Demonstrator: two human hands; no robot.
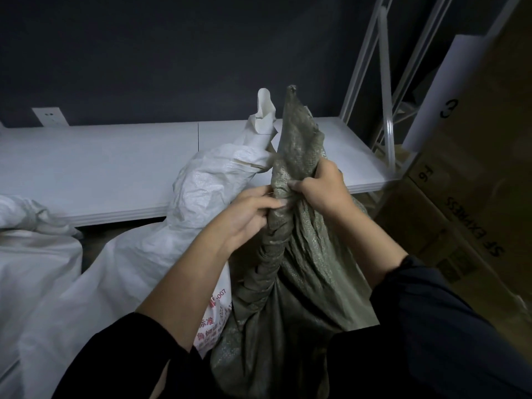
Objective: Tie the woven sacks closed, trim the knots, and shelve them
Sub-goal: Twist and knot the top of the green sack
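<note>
A grey-green woven sack stands upright in front of me, its mouth gathered into a twisted neck that rises to a pointed tip. My left hand grips the twisted neck from the left, thumb across it. My right hand grips the same neck just above, from the right. A white woven sack with red print leans beside it on the left, its tied top reaching over the shelf. No cord or cutting tool is visible.
A low white shelf board runs behind the sacks, with white metal uprights at its right end. Cardboard boxes stack close on the right. Another white sack lies at the left. A dark wall with a socket is behind.
</note>
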